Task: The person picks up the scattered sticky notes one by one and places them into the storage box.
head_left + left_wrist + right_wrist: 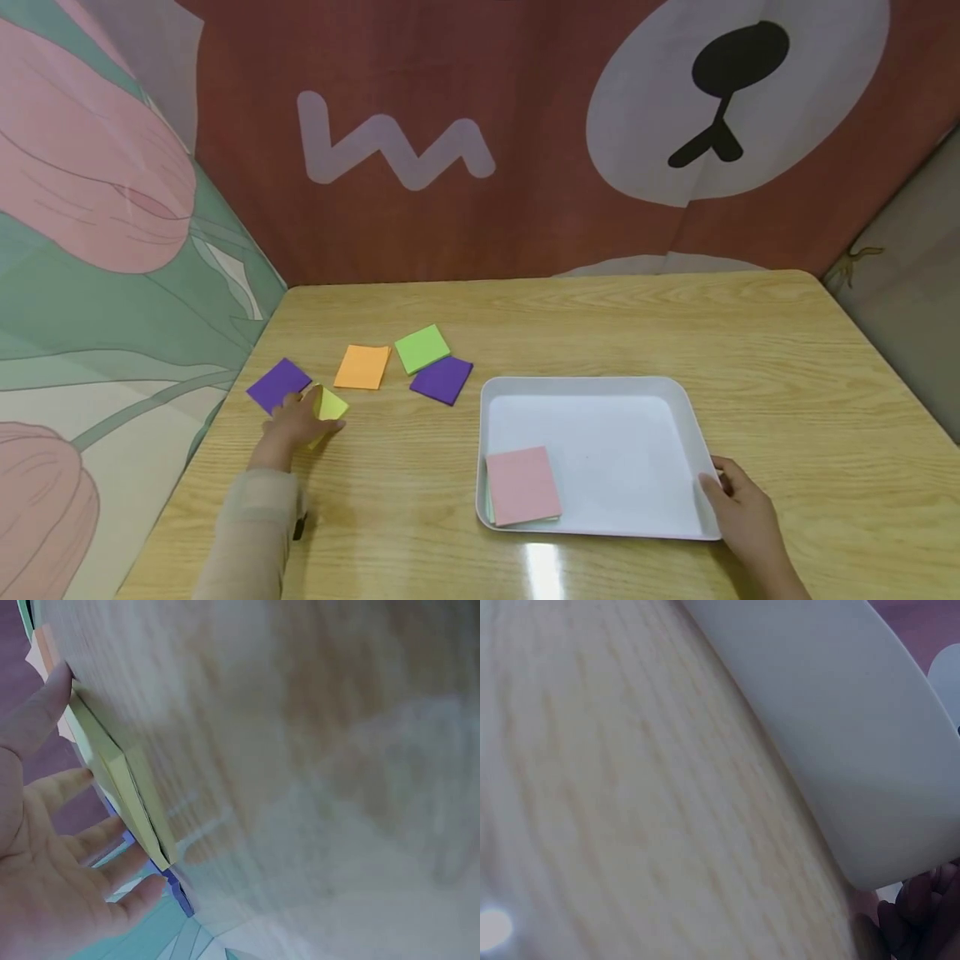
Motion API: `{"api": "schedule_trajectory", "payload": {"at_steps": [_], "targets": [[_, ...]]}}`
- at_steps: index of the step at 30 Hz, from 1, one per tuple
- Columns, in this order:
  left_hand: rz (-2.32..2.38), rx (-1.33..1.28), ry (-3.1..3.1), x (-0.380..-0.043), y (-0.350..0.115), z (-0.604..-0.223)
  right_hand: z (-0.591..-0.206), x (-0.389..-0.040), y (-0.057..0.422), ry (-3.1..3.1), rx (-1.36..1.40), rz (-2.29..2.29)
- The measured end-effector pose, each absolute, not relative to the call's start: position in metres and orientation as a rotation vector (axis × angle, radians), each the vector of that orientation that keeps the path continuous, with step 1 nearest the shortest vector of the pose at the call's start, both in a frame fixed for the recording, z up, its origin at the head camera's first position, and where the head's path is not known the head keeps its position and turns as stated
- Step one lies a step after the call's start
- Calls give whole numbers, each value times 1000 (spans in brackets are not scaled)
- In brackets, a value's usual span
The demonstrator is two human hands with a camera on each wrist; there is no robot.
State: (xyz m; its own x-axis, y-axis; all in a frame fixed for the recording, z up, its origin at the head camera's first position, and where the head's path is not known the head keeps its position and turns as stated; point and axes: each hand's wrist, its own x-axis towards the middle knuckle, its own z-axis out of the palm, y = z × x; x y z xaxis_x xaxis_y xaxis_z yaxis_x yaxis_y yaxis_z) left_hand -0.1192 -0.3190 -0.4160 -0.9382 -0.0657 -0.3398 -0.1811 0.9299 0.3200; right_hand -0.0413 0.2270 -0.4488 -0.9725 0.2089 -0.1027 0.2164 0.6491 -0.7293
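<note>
At the left of the table, my left hand (294, 421) reaches over a yellow sticky note pad (332, 405). In the left wrist view its fingers are spread and nearly straight, with the thumb at one end of the yellow pad (124, 784) and fingertips along its side. A purple pad (274, 383) lies just beyond that hand. My right hand (746, 510) grips the right rim of a white tray (622, 467), thumb on top of the edge. A pink pad (523, 486) rests in the tray's near left corner, over a pale green one mostly hidden beneath it.
An orange pad (363, 367) lies behind the yellow one. Between it and the tray, a green pad (422, 348) overlaps a second purple pad (442, 383). Printed cloth (525, 225) hangs behind the wooden table (390, 492) and along its left side.
</note>
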Motion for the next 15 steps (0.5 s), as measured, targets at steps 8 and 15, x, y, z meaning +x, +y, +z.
{"api": "schedule_trajectory", "payload": {"at_steps": [8, 15], "targets": [[513, -175, 2801, -117, -319, -416, -450, -41, 227, 2866, 363, -1252], [533, -219, 2794, -115, -316, -416, -451, -40, 229, 2864, 359, -1251]]}}
